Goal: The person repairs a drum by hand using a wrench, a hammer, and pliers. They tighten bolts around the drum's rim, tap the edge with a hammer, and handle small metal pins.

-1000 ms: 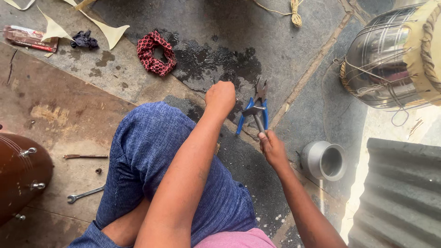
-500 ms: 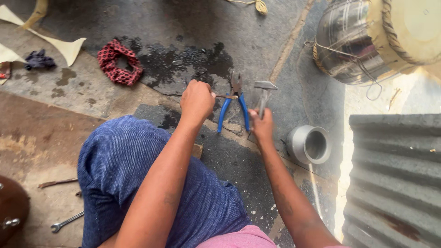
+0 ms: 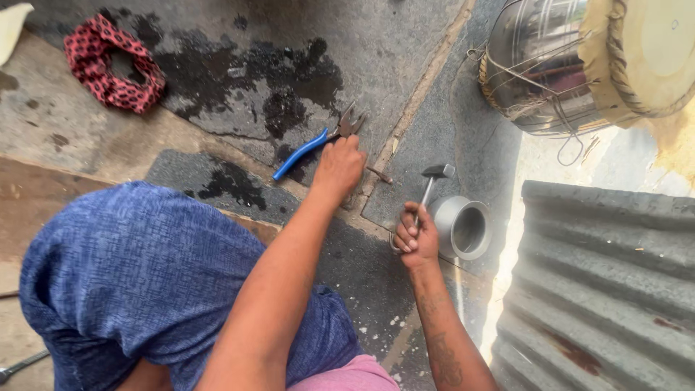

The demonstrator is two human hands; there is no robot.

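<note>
The right hand [image 3: 415, 237] grips a small metal-headed hammer [image 3: 430, 187] raised, unstruck, while left-hand [image 3: 339, 168] fingers clamp blue-handled steel pliers [image 3: 318, 142] on the stone floor [image 3: 405, 58].

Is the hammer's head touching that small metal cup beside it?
Cannot tell. In the head view the hammer, held in the right hand, has its head above the cup; any gap is hidden.

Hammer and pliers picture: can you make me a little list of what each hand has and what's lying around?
left hand: rests on the blue-handled pliers, on the stone floor
right hand: grips a small hammer, head raised
beside the hammer: short grey pipe piece
top right: shiny metal drum bound with rope
top left: red spotted cloth ring
right edge: corrugated metal sheet
</note>
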